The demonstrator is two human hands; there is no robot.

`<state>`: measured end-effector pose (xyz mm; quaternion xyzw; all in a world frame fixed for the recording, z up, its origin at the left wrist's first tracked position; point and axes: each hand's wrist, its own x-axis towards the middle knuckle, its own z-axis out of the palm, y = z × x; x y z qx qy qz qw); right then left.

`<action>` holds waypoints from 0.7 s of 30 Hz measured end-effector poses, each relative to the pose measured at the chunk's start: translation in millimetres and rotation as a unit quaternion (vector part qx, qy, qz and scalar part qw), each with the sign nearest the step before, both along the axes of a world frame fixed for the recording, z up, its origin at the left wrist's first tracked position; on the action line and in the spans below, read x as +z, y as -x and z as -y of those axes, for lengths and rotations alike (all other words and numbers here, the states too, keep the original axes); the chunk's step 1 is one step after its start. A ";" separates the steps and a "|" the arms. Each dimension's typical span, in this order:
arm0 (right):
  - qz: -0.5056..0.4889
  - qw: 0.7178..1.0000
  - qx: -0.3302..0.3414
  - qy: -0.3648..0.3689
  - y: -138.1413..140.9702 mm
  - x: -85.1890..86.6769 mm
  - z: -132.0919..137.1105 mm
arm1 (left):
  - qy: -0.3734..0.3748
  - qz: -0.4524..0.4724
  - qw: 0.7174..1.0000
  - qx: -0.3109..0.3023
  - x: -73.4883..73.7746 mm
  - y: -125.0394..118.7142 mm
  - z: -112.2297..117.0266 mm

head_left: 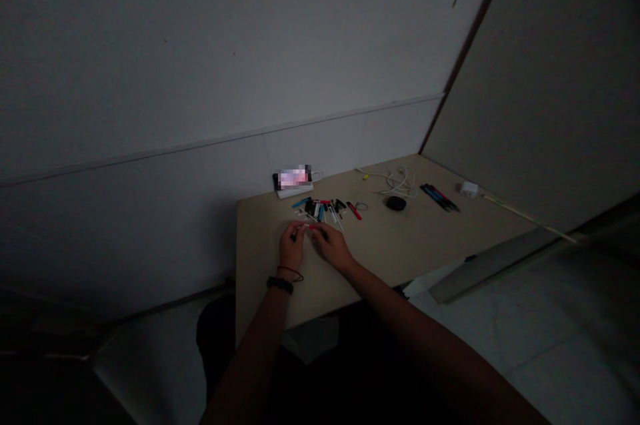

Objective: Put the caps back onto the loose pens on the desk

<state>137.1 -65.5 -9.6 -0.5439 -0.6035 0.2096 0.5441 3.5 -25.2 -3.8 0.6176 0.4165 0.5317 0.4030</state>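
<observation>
Both my hands rest on a light wooden table in a dim room. My left hand and my right hand meet over a thin pen with a red end, the fingers of both pinched on it. Just beyond my fingers lies a loose heap of pens and pen parts in black, blue, red and white. A dark band and a thin cord sit on my left wrist.
A phone with a lit screen lies on a white block by the wall. Further right are a white cable, a small dark round object, a few pens and a white plug. Walls close the back and right.
</observation>
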 end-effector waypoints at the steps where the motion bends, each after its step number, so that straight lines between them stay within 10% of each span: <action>1: -0.007 1.000 -0.009 -0.004 -0.2 -0.5 -0.1 | -0.001 -0.004 1.000 -0.004 0.1 0.0 0.3; 21: 0.076 0.993 -0.083 -0.031 -9.7 -11.4 -3.1 | -0.026 -0.068 0.997 -0.009 0.0 -2.8 4.3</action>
